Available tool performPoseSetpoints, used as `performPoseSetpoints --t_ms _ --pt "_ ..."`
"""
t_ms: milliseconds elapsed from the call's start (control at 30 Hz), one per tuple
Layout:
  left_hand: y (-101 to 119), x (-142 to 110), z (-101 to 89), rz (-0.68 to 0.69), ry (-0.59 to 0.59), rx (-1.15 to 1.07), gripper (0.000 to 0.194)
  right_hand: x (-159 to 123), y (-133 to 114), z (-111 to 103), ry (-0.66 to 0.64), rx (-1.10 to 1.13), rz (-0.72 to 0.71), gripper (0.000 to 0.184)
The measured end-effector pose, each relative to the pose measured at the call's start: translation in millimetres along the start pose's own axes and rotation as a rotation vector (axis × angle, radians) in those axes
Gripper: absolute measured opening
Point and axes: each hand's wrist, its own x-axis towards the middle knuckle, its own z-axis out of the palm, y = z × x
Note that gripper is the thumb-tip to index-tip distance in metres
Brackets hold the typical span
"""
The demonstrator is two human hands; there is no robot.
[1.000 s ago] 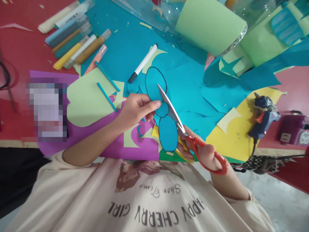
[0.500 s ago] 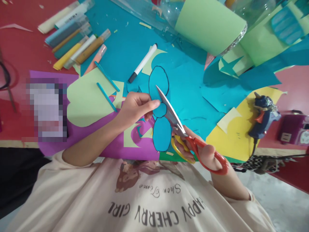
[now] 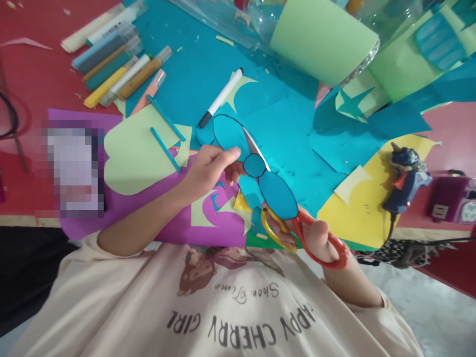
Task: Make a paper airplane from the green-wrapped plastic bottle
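My left hand (image 3: 210,171) pinches a teal paper shape (image 3: 256,171) with a black outline: two ovals joined by a small round middle. It hangs tilted over the table edge. My right hand (image 3: 316,238) grips red and yellow scissors (image 3: 297,230) by the handles. The blade pokes out behind the shape's round middle. The lower oval covers most of the blades, so their gap is hidden.
Teal, green, yellow and purple paper sheets (image 3: 286,129) cover the red table. A black and white marker (image 3: 220,98) lies just beyond the shape. Several glitter tubes (image 3: 115,69) lie at the back left. A glue gun (image 3: 405,178) rests at the right. A clear bottle (image 3: 323,34) with green paper lies at the back.
My left hand has turned the teal shape from upright to slanted, upper oval leftward and lower oval rightward over the scissors. A small teal offcut now shows below it.
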Motion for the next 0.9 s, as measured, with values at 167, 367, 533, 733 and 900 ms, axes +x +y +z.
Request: performPoseSetpoints --t_ms 167,367,533,733,900 --pt "-2.1 -1.3 1.7 -0.006 -0.037 0.012 0.033 -0.6 3.6 1.0 0.006 0.055 0.009 0.088" --pt "-3.4 -1.6 2.0 -0.010 -0.048 0.012 0.032 -1.3 7.8 -0.5 0.009 0.073 -0.005 0.087" --pt "-3.4 -1.5 2.1 -0.013 -0.047 0.016 0.033 -1.4 6.3 0.4 0.016 0.081 -0.008 0.089" --pt "-2.9 -1.5 1.5 -0.030 -0.049 0.025 0.033 0.8 4.6 1.9 0.039 0.065 -0.014 0.088" --pt "-2.7 -2.0 0.8 -0.025 -0.047 0.022 0.032 1.3 9.6 1.2 0.063 0.123 -0.010 0.091"
